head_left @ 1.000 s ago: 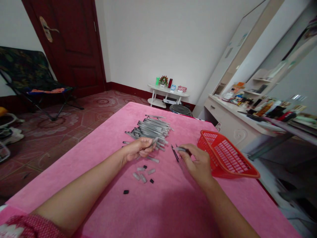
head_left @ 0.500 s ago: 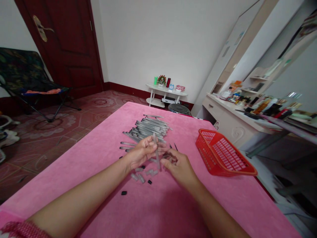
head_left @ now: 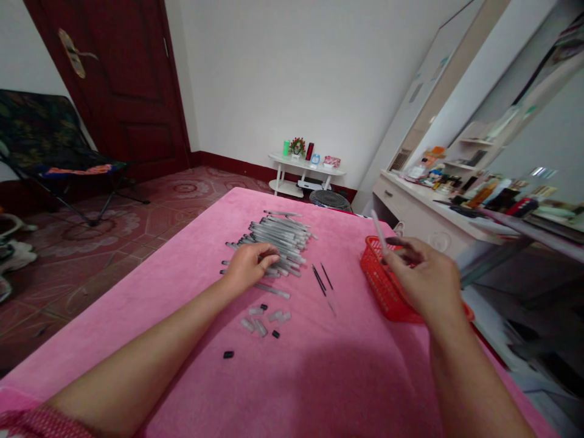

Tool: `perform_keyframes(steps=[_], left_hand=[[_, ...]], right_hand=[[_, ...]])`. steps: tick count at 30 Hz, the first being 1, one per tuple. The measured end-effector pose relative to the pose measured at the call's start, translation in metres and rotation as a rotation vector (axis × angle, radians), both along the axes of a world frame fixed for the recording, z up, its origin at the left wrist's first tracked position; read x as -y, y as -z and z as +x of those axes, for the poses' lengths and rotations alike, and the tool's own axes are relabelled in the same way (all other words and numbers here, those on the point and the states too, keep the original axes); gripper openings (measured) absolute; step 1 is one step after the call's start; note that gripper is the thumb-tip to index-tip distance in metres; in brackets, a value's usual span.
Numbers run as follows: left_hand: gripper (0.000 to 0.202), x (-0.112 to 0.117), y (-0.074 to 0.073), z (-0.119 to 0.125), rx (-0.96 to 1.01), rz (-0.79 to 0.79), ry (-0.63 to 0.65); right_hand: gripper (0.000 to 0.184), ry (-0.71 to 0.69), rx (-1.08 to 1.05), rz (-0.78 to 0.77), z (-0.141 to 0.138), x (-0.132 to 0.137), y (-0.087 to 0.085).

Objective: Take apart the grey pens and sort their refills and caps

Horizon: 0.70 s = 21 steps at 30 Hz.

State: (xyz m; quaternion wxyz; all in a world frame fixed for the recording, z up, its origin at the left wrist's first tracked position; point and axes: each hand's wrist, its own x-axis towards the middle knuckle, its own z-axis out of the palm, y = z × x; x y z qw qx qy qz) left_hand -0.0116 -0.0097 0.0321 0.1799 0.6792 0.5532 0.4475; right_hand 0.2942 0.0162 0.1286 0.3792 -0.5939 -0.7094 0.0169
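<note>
My right hand point(head_left: 422, 274) pinches a translucent, pale pen barrel point(head_left: 378, 229) upright over the near-left rim of a red plastic basket point(head_left: 396, 298). Dark smudges mark its fingers. At the near left side of a pile of grey, translucent pens point(head_left: 283, 234), my left hand point(head_left: 253, 263) rests with curled fingers. Whatever its fingertips grip is hidden. One loose pen point(head_left: 274, 291) lies just below that hand. Several clear caps point(head_left: 260, 327) and small black plugs point(head_left: 229, 354) are scattered nearer to me. Thin black refills point(head_left: 318, 280) lie between the pile and the basket.
A pink cloth point(head_left: 182, 340) covers the table. To the right stands a white dressing table point(head_left: 420, 213) crowded with bottles. A small white stand point(head_left: 308, 164) is against the far wall, and a folding chair point(head_left: 50, 146) stands at the left.
My right hand has moved right, carrying the pen barrel from between both hands to above the basket. My left hand has released the barrel and shifted left to the pile. The refills are now uncovered.
</note>
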Motion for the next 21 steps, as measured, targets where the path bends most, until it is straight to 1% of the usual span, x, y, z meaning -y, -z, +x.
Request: perform_keyframes(steps=[1, 2, 3, 4, 6, 9, 11, 14, 16, 17, 19, 21], left_hand=[[0.016, -0.001, -0.001, -0.005, -0.130, 0.005, -0.009], [0.015, -0.001, -0.003, -0.009, -0.243, -0.001, -0.006], [0.014, -0.001, -0.005, -0.012, -0.337, -0.015, 0.009], [0.013, -0.001, -0.006, -0.014, -0.406, -0.035, 0.030], [0.011, 0.000, -0.008, -0.017, -0.485, -0.079, 0.067], [0.011, 0.001, -0.007, -0.018, -0.556, -0.116, 0.055], [0.014, 0.002, -0.006, -0.018, -0.612, -0.125, 0.024], [0.015, 0.004, -0.006, -0.015, -0.685, -0.118, 0.015], [0.013, 0.005, -0.009, -0.012, -0.718, -0.097, 0.006], [0.012, 0.006, -0.012, -0.010, -0.722, -0.078, 0.000], [0.010, 0.009, -0.018, -0.005, -0.676, -0.026, -0.008], [0.009, 0.013, -0.025, 0.002, -0.525, 0.061, -0.013]], right_hand=[[0.027, 0.102, 0.093, 0.005, 0.013, -0.006, -0.004], [0.026, 0.182, 0.193, -0.030, 0.026, -0.011, -0.007], [0.026, 0.245, 0.283, -0.076, 0.037, -0.017, -0.007], [0.026, 0.273, 0.353, -0.117, 0.046, -0.022, -0.005], [0.025, 0.266, 0.447, -0.200, 0.060, -0.032, 0.002], [0.026, 0.156, 0.512, -0.252, 0.069, -0.042, 0.014], [0.027, 0.111, 0.539, -0.187, 0.068, -0.043, 0.018], [0.031, 0.132, 0.529, -0.044, 0.056, -0.036, 0.015], [0.032, 0.124, 0.450, -0.031, 0.044, -0.028, 0.011], [0.030, 0.090, 0.394, -0.049, 0.037, -0.024, 0.010], [0.026, -0.033, 0.267, -0.091, 0.022, -0.017, 0.010], [0.021, -0.187, 0.148, -0.129, 0.005, -0.011, 0.013]])
